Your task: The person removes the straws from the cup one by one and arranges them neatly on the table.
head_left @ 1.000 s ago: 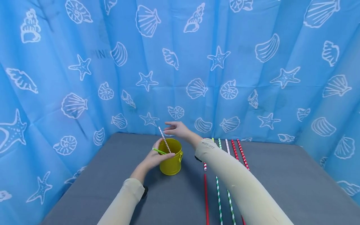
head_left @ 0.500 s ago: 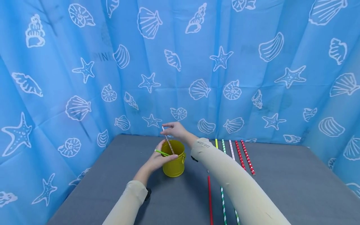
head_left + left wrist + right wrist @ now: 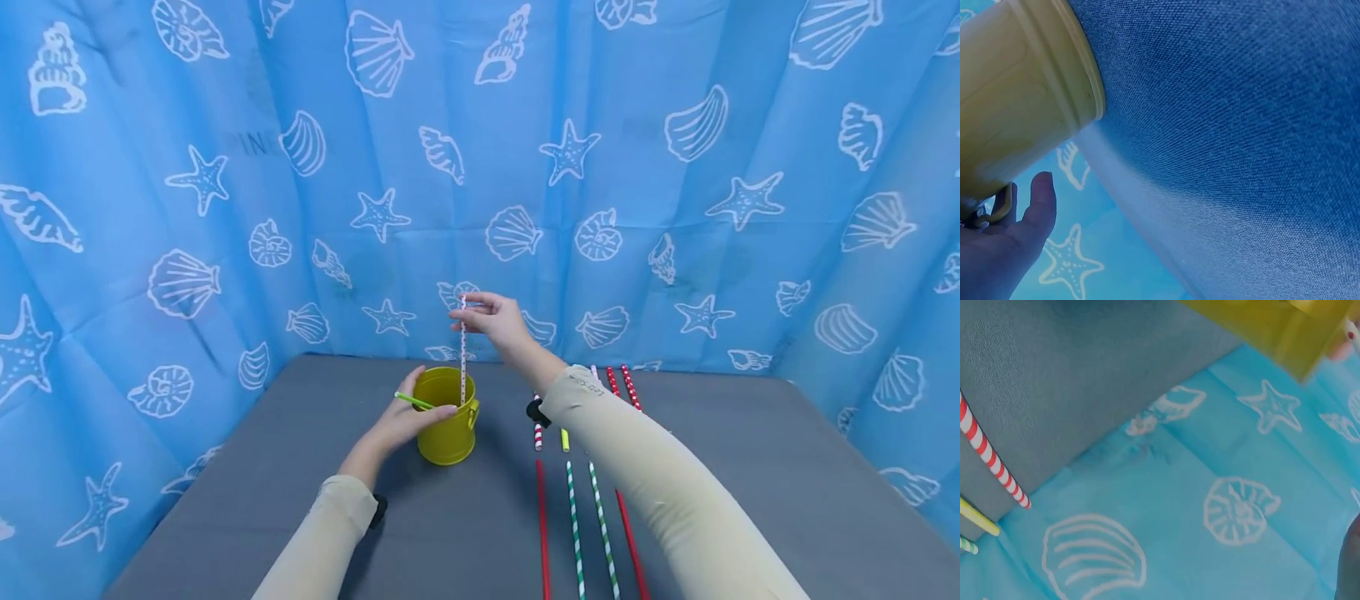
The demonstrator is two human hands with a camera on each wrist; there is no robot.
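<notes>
A yellow metal bucket (image 3: 447, 442) stands on the table, held by my left hand (image 3: 393, 423) with the thumb along its near rim and fingers at the far side. A green straw (image 3: 412, 401) pokes out over the bucket's left rim. My right hand (image 3: 498, 323) pinches a white straw with small dark dots (image 3: 462, 362) near its top. That straw is upright, its lower end inside the bucket by the right wall. In the left wrist view, the bucket (image 3: 1029, 100) and left fingers (image 3: 1038, 209) show beside its handle loop. The dotted straw's edge (image 3: 1352, 332) appears in the right wrist view.
On the grey table (image 3: 720, 467), straws lie in rows to the right: red-white striped (image 3: 537, 437), yellow (image 3: 565, 440), plain red (image 3: 543, 533), green-white striped (image 3: 574, 533) and red dotted (image 3: 631, 387). My right sleeve covers some. A blue shell-print curtain (image 3: 480, 183) stands behind.
My right hand came to the dotted straw's top, took hold of it and drew it upward. The straw went from leaning to upright. My left hand stays on the bucket.
</notes>
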